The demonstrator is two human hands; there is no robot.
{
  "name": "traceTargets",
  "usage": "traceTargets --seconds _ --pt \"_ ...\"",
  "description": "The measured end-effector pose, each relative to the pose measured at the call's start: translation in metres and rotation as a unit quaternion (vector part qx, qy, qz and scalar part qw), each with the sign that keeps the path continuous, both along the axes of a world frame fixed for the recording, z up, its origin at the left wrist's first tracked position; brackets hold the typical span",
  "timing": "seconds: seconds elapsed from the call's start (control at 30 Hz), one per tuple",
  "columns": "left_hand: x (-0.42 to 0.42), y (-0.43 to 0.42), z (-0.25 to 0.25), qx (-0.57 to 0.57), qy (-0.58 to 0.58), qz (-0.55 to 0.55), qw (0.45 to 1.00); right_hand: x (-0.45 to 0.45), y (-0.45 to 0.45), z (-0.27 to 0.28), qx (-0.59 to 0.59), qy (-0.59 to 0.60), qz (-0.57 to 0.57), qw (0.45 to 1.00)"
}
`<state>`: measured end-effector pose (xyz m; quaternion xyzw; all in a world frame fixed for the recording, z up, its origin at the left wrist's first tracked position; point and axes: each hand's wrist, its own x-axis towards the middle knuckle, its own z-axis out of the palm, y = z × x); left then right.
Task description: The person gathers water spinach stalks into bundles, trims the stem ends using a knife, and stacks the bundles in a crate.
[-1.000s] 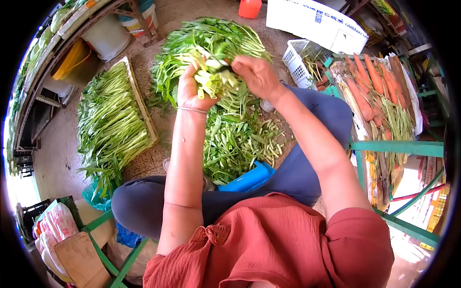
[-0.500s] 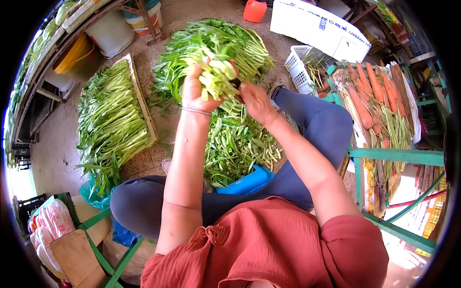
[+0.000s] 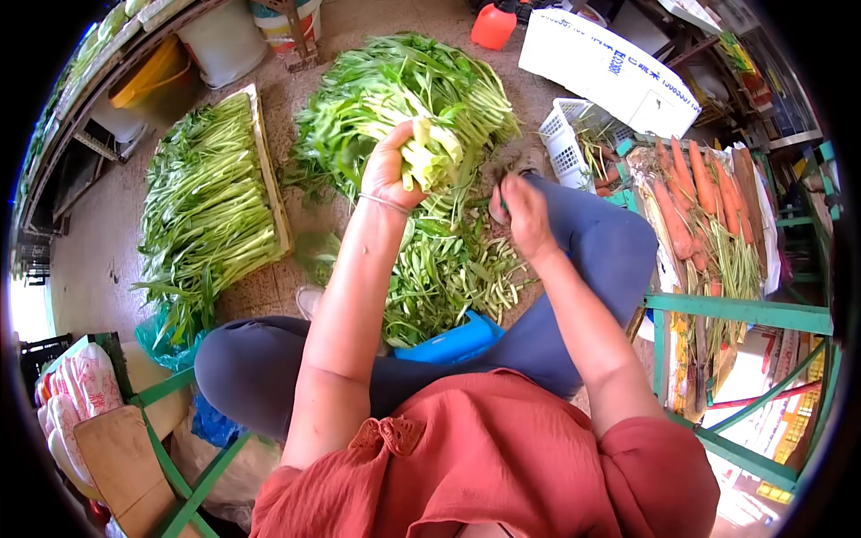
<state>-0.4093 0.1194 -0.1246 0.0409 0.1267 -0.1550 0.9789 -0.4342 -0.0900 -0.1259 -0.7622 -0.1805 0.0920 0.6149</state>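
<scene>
My left hand (image 3: 387,172) is closed around a bunch of leafy water spinach (image 3: 432,160), its pale cut stem ends facing me and the leaves pointing away. To the right, apart from the bunch, my right hand (image 3: 527,215) is closed on what looks like a small knife (image 3: 502,190), dark and partly blurred. Behind the bunch lies a big pile of water spinach (image 3: 421,67) on the floor. Loose leaves and short stem pieces form a heap (image 3: 439,278) below my hands, between my legs.
More greens lie in rows on a shallow tray (image 3: 269,179) at left. A blue plastic piece (image 3: 457,341) sits before me. On the right are a white basket (image 3: 563,143), carrots (image 3: 704,184) and a green metal frame (image 3: 744,311). Buckets (image 3: 220,45) stand at the back left.
My right hand has drawn away from the stem ends, down and to the right, with the knife. The bunch in my left hand has shifted slightly right.
</scene>
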Motion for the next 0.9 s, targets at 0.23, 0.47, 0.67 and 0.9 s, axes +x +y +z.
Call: traceTargets --seconds 0.23,0.47,0.67,0.9 --pt "-0.004 -0.001 -0.003 0.144 -0.029 0.042 0.988 0.027 0.037 0.047 -0.294 -0.270 0.076 0.914" --pt "-0.003 0.017 -0.012 0.187 0.000 0.061 0.980 -0.018 0.004 -0.010 -0.544 -0.116 0.316 0.768" --pt "-0.009 -0.007 -0.017 0.376 -0.007 0.075 0.924 0.074 0.032 0.032 -0.208 0.235 0.011 0.949" --pt "-0.022 -0.059 -0.010 0.648 -0.117 0.116 0.744 0.067 0.092 0.050 -0.136 0.117 0.049 0.983"
